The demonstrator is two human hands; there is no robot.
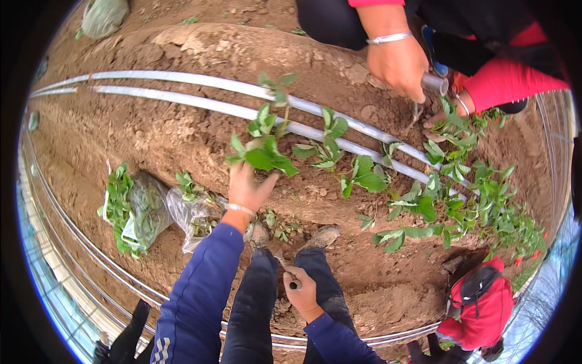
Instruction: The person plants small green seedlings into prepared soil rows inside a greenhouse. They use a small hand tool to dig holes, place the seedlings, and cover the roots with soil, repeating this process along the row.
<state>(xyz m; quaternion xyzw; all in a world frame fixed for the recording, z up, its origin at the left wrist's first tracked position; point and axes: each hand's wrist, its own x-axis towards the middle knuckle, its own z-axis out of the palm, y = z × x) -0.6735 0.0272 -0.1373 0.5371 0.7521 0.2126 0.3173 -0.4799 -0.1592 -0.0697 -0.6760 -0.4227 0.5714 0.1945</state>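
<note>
My left hand [248,189] reaches into a leafy strawberry seedling [266,157] on the soil ridge. Leaves cover its fingertips, so I cannot tell whether they grip the stem; the thumb stands apart. Low between my legs, my right hand [301,291] is closed around the handle of a small hand tool [283,260] whose narrow metal end points toward my shoes. More seedlings [363,175] grow or lie to the right along the ridge. Two pale drip pipes [218,106] run lengthwise over the soil, passing just beyond my left hand.
Across the ridge, a co-worker's hand [398,63] holds a tool with a metal handle; their other hand [439,123] is among seedlings. Clear plastic bags [152,204] of seedlings lie at left. Another person [484,300] in red bends at lower right. A pale bag [104,18] lies at top left.
</note>
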